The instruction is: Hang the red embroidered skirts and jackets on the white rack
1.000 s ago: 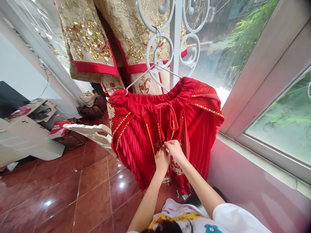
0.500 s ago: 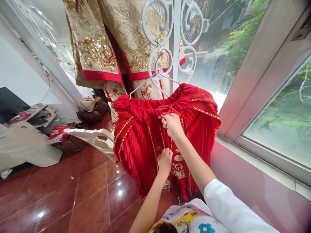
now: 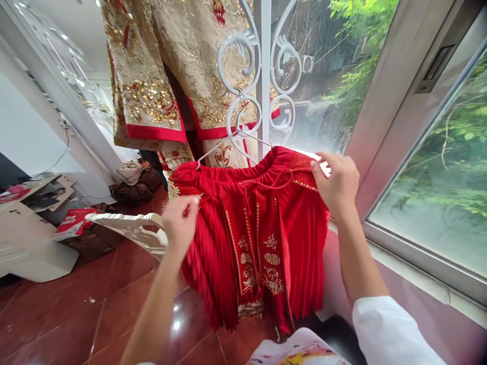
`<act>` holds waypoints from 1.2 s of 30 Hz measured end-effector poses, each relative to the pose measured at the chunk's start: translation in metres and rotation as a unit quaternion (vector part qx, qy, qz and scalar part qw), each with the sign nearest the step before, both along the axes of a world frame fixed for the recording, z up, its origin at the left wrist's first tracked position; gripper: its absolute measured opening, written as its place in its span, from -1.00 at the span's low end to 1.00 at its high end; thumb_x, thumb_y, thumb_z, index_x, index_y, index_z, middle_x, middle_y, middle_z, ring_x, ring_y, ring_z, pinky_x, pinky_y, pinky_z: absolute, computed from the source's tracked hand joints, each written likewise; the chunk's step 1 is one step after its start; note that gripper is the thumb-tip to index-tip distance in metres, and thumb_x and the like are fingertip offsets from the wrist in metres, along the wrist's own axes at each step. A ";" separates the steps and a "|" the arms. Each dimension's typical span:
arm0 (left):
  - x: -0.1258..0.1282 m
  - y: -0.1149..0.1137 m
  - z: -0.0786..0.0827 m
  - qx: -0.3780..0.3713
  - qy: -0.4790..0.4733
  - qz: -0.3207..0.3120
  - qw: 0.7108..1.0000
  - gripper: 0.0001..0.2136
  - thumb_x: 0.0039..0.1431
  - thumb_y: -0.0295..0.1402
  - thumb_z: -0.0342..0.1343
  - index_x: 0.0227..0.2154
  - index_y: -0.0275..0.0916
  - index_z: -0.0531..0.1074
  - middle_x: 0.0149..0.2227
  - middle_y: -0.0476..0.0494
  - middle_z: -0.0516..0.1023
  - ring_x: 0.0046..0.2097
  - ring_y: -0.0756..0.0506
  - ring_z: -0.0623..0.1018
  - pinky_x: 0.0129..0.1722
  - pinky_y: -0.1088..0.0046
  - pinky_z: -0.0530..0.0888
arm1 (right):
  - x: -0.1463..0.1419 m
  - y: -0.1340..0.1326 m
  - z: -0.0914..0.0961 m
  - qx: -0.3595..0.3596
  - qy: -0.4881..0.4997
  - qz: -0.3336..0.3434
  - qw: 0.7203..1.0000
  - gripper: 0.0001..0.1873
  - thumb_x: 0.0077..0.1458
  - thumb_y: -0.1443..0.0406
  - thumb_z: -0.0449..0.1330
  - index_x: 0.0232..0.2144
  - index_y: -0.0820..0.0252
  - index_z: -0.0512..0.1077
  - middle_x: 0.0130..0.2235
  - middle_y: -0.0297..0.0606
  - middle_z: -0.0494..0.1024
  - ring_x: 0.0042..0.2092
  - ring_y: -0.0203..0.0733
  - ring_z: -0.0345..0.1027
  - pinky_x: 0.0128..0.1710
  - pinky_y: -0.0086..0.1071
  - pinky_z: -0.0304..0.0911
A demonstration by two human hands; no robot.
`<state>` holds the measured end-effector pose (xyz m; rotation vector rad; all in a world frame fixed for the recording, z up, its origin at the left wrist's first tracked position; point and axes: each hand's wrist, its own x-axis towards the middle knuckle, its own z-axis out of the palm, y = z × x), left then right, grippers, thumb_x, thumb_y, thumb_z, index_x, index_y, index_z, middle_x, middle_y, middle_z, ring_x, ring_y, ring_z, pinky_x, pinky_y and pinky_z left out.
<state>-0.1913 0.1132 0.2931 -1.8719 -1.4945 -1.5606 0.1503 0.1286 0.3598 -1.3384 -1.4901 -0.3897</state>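
A red pleated skirt [image 3: 247,238] with gold embroidery hangs from a white wire hanger [image 3: 232,137] hooked into a white scrolled metal stand [image 3: 262,76]. My left hand [image 3: 180,223] is closed on the skirt's left side, just below the waistband. At the waistband's right end, my right hand [image 3: 337,182] pinches the sparkly red band. Both hands hold the skirt spread wide. Behind it hangs a cream and gold embroidered garment [image 3: 171,76] with red trim.
A large window [image 3: 429,167] and its sill run along the right. On the glossy red tiled floor [image 3: 68,314] stand a white chair [image 3: 129,230], a low white table [image 3: 26,228] with papers, and dark bags [image 3: 133,177] by the wall.
Both hands left the skirt's centre front and moved apart. The left went to the left side, the right to the waistband's right end. The skirt now hangs flatter and wider.
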 end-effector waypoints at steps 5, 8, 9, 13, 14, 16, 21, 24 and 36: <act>-0.036 0.047 0.063 0.003 0.069 -0.016 0.997 -0.64 0.25 -0.23 -0.19 -0.04 -0.25 0.37 -0.01 -0.23 0.46 0.04 -0.14 0.40 0.06 0.31 0.26 | 0.022 0.057 -0.002 0.001 -0.083 0.151 0.985 -0.48 0.17 0.15 0.03 0.16 0.15 0.23 0.04 -0.08 0.42 0.05 0.03 0.26 0.04 -0.03 0.16; -0.039 0.056 0.065 -0.069 0.064 -0.015 0.995 -0.64 0.25 -0.18 -0.24 -0.20 -0.25 0.40 -0.27 -0.13 0.50 -0.20 -0.09 0.45 -0.19 0.43 0.32 | 0.021 0.063 -0.020 -0.016 -0.073 0.153 0.985 -0.42 0.19 0.14 -0.01 0.22 0.17 0.12 0.11 -0.02 0.35 0.11 0.04 0.22 0.09 0.00 0.14; -0.039 0.055 0.065 -0.092 0.065 0.000 0.994 -0.65 0.24 -0.16 -0.24 -0.30 -0.25 0.38 -0.39 -0.08 0.46 -0.30 -0.07 0.42 -0.28 0.46 0.29 | 0.022 0.061 -0.027 -0.011 -0.073 0.144 0.987 -0.41 0.19 0.14 -0.01 0.23 0.18 0.09 0.14 -0.01 0.30 0.15 0.05 0.18 0.11 0.00 0.13; -0.038 0.047 0.073 -0.162 0.073 0.016 0.984 -0.66 0.23 -0.17 -0.23 -0.59 -0.22 0.12 -0.60 0.05 0.15 -0.49 0.02 0.22 -0.45 0.49 0.13 | 0.035 0.048 -0.054 0.030 -0.096 0.112 0.989 -0.44 0.16 0.22 0.04 0.21 0.14 0.12 0.23 -0.01 0.13 0.22 0.05 0.06 0.14 -0.04 0.12; -0.038 0.048 0.076 -0.175 0.068 0.013 0.982 -0.66 0.24 -0.17 -0.23 -0.61 -0.21 0.07 -0.61 0.05 0.12 -0.49 0.03 0.19 -0.46 0.49 0.11 | 0.039 0.045 -0.057 0.037 -0.098 0.107 0.989 -0.49 0.15 0.23 0.04 0.16 0.12 0.18 0.21 -0.02 0.16 0.20 0.03 0.10 0.12 -0.06 0.14; -0.038 0.052 0.079 -0.198 0.052 0.014 0.979 -0.64 0.24 -0.18 -0.22 -0.63 -0.21 0.01 -0.61 0.06 0.07 -0.50 0.04 0.16 -0.46 0.50 0.08 | 0.045 0.037 -0.058 0.039 -0.095 0.094 0.990 -0.60 0.13 0.25 0.07 0.04 0.10 0.29 0.13 -0.06 0.25 0.11 0.00 0.21 0.05 -0.10 0.22; -0.031 0.059 0.075 -0.187 0.037 0.038 0.981 -0.64 0.24 -0.21 -0.22 -0.64 -0.21 -0.04 -0.63 0.06 0.01 -0.52 0.04 0.11 -0.49 0.48 0.04 | 0.038 0.010 -0.042 0.009 -0.105 -0.011 0.994 -0.68 0.06 0.24 0.13 -0.09 0.13 0.32 0.00 -0.08 0.33 -0.06 -0.02 0.29 -0.20 -0.22 0.30; -0.026 0.052 0.070 -0.162 0.041 0.056 0.984 -0.64 0.24 -0.21 -0.22 -0.64 -0.20 -0.05 -0.65 0.06 -0.01 -0.54 0.03 0.09 -0.50 0.47 0.02 | 0.034 0.003 -0.047 0.019 -0.083 -0.123 0.989 -0.74 0.12 0.24 0.07 -0.12 0.17 0.34 -0.14 -0.08 0.41 -0.15 -0.02 0.29 -0.28 -0.26 0.24; -0.034 0.059 0.049 -0.031 -0.022 -0.055 0.998 -0.76 0.13 -0.16 0.01 -0.29 -0.23 0.37 -0.33 -0.07 0.47 -0.29 -0.06 0.44 -0.26 0.45 0.35 | 0.054 0.016 -0.036 0.050 -0.045 -0.062 0.996 -0.71 0.12 0.17 0.05 -0.22 0.16 0.48 -0.35 -0.21 0.56 -0.34 -0.14 0.36 -0.31 -0.33 0.21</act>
